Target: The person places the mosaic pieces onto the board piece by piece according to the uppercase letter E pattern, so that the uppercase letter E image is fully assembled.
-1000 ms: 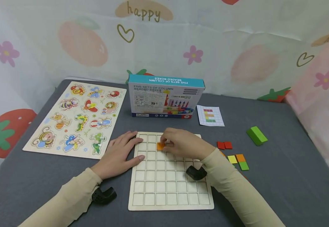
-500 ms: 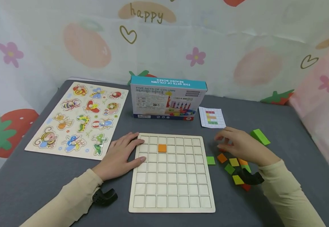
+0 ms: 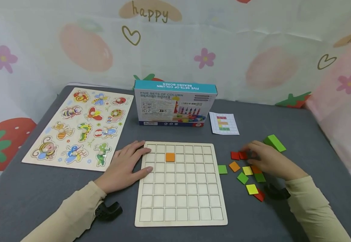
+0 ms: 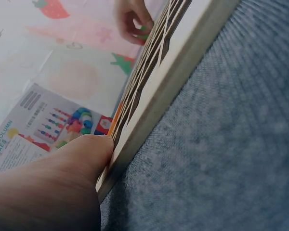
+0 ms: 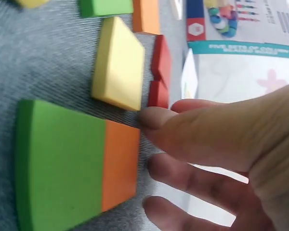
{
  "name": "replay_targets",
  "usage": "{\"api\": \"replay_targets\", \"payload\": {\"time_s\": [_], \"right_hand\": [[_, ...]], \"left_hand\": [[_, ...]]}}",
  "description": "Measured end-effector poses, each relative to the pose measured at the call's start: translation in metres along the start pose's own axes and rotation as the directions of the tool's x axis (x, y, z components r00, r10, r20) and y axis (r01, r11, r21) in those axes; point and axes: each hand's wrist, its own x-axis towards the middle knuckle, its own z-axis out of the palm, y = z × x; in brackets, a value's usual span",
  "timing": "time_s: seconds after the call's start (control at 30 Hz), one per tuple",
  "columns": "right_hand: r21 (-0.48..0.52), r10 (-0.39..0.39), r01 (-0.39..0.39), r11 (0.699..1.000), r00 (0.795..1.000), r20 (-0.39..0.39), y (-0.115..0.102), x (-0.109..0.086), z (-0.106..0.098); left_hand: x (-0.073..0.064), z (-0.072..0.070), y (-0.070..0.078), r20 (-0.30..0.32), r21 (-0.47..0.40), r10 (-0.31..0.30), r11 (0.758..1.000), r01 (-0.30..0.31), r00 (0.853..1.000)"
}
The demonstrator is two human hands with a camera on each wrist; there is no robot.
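A pale wooden grid board (image 3: 181, 188) lies on the table with one orange tile (image 3: 170, 157) in a cell of its second row. My left hand (image 3: 124, 166) rests on the board's left edge, fingers spread. In the left wrist view its thumb (image 4: 86, 154) presses that edge. My right hand (image 3: 270, 160) hovers over loose square tiles, fingers slightly bent and apart. The right wrist view has its fingertips close to an orange tile (image 5: 121, 163), a green tile (image 5: 62, 163), a yellow tile (image 5: 119, 67) and red tiles (image 5: 160, 62); none is visibly held.
A pattern card (image 3: 224, 123) lies behind the board, beside an upright box (image 3: 175, 107). An insect puzzle board (image 3: 78, 129) occupies the left. Green blocks (image 3: 274, 143) sit behind my right hand. A printed cloth (image 3: 169, 50) hangs behind the table.
My right hand has let go of the orange tile on the board and moved right to the loose tiles, shifting slightly farther right lately. My left hand has stayed on the board's edge.
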Motion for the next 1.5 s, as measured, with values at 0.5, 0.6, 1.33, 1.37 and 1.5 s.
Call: {"api": "replay_targets", "payload": {"time_s": [0.5, 0.6, 1.33, 1.37, 1.5], "right_hand": [[-0.007, 0.007, -0.007, 1.0, 1.0, -0.029, -0.003, -0.002, 0.002], [-0.014, 0.025, -0.025, 1.0, 0.999, -0.028, -0.004, -0.003, 0.001], [-0.041, -0.08, 0.08, 0.996, 0.997, 0.003, -0.092, 0.05, 0.001], [-0.035, -0.092, 0.092, 0.995, 0.996, 0.01, -0.095, 0.054, 0.003], [-0.012, -0.15, 0.15, 0.989, 0.989, 0.011, -0.109, 0.069, 0.011]], "left_hand": [[0.001, 0.001, -0.001, 0.001, 0.009, 0.009, 1.0, -0.009, 1.0], [0.001, 0.0, -0.001, -0.003, 0.01, 0.008, 1.0, -0.008, 1.0], [0.001, 0.001, -0.003, -0.008, 0.001, 0.017, 1.0, -0.017, 1.0], [0.001, 0.001, -0.003, -0.007, 0.0, 0.019, 1.0, -0.019, 1.0], [0.002, 0.002, -0.003, -0.006, 0.002, 0.022, 1.0, -0.022, 1.0]]}}
